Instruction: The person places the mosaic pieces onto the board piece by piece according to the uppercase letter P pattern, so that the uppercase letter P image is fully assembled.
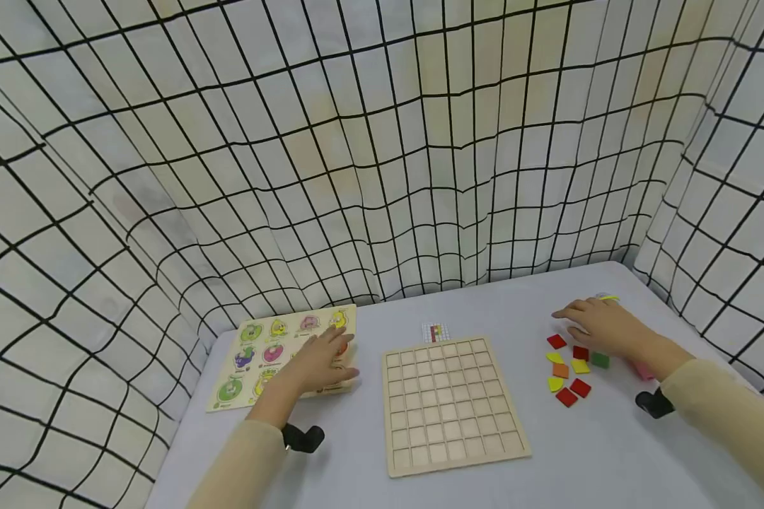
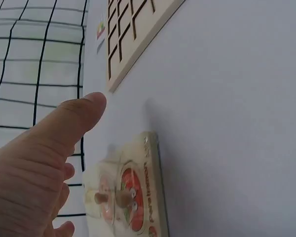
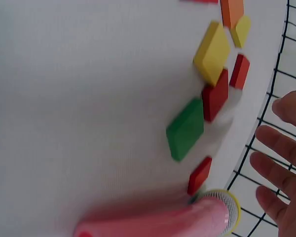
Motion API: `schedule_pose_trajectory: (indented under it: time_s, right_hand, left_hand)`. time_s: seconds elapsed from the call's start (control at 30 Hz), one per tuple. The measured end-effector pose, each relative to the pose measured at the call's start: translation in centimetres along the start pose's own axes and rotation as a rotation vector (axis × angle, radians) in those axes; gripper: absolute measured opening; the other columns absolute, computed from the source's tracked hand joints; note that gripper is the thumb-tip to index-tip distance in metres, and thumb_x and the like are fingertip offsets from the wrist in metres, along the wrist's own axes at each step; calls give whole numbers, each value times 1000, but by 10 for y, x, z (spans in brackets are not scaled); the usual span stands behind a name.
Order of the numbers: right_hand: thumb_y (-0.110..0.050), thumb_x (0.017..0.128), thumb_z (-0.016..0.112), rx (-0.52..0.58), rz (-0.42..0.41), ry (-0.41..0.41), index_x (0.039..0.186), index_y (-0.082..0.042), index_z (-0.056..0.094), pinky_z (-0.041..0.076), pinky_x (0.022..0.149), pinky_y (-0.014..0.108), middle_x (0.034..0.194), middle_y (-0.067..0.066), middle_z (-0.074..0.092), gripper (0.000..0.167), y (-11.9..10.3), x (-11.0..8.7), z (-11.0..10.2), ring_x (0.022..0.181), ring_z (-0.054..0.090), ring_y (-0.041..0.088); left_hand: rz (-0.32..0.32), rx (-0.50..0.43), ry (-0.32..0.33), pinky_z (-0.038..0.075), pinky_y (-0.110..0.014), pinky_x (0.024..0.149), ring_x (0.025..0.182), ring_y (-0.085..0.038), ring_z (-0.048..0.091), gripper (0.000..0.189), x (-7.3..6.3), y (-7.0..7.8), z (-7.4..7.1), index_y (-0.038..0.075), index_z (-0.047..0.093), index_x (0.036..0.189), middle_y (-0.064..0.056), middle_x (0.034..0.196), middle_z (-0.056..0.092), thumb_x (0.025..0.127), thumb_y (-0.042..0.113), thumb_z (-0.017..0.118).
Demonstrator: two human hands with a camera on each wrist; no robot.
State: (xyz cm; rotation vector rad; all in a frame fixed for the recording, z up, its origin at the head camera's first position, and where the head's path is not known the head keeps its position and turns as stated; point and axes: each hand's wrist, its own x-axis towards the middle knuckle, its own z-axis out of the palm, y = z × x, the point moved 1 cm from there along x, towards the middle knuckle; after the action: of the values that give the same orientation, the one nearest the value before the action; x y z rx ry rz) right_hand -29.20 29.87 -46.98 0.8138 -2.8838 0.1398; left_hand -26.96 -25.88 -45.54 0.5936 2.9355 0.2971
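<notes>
In the head view my left hand is spread over the right part of a wooden fruit puzzle board, palm down. The left wrist view shows its thumb stretched out and its other fingers loosely bent, above the board's knobbed tomato piece. My right hand is held with loose fingers above scattered coloured tiles at the right, nothing in its grasp. Near it lie a green tile, a yellow tile, a dark red tile and a pink cylindrical thing.
A wooden grid board lies mid-table between the hands. Behind it is a small card with a coloured grid pattern. A round yellow-rimmed thing stands by the pink cylinder. White cloth walls with black netting surround the table.
</notes>
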Motion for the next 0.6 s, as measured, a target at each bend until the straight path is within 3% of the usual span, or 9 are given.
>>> schedule_pose_trajectory:
  time_s: [0.13, 0.3, 0.43, 0.6]
  right_hand:
    - [-14, 95, 71, 44, -22, -39, 134, -11, 68, 53, 100, 61, 126, 14, 69, 39, -11, 1, 4, 114, 64, 38]
    - [-11, 95, 71, 48, -16, -57, 134, -14, 69, 57, 94, 55, 126, 11, 70, 39, -17, -1, 10, 109, 65, 34]
    - [-7, 94, 68, 48, -37, -52, 128, -15, 72, 59, 88, 49, 124, 9, 71, 35, -20, -3, 15, 104, 66, 31]
    - [-4, 91, 70, 68, -55, -24, 122, -12, 73, 59, 87, 49, 122, 9, 71, 33, -21, -7, 18, 102, 66, 31]
  left_hand:
    - [67, 21, -24, 25, -58, 127, 155, -37, 32, 82, -9, 20, 8, 11, 50, 153, -14, 163, 41, 87, 51, 79]
    - [144, 43, -35, 29, -57, 126, 154, -33, 35, 92, -22, 35, 20, 14, 50, 153, -11, 163, 43, 79, 57, 85]
    - [155, 23, -54, 31, -58, 124, 154, -33, 35, 104, -33, 42, 29, 19, 48, 155, -10, 165, 39, 69, 62, 89]
    - [123, -89, -103, 38, -59, 119, 152, -40, 37, 122, -42, 50, 41, 24, 40, 159, -13, 169, 30, 59, 70, 90]
